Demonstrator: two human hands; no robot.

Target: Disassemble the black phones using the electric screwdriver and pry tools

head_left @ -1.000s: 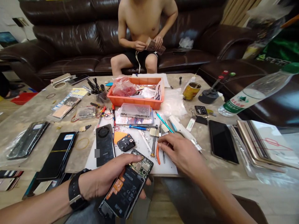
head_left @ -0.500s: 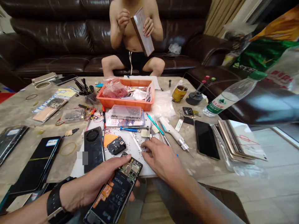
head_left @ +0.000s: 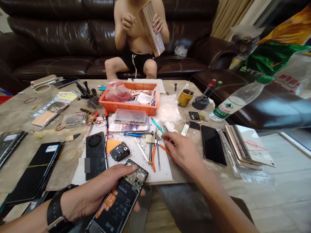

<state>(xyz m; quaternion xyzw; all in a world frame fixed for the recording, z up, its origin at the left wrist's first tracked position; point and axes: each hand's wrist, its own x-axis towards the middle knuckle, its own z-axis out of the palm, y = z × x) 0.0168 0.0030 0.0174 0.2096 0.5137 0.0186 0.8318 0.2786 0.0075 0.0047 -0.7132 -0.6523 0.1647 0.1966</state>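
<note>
1. a marbled table, cluttered all over.
2. at its near edge, a white mat bearing orange-handled pliers.
3. behind the mat, an orange tray; right of it, a yellow can.
4. left, a black phone beside a rubber band.

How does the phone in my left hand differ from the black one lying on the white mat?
The held phone has its back off, showing battery and circuit board; the mat phone shows a closed black back with a round camera ring. The held phone is tilted in the left hand's grip; the mat phone lies flat on the white mat, with no hand on it. Both are dark slabs of similar size.
</note>
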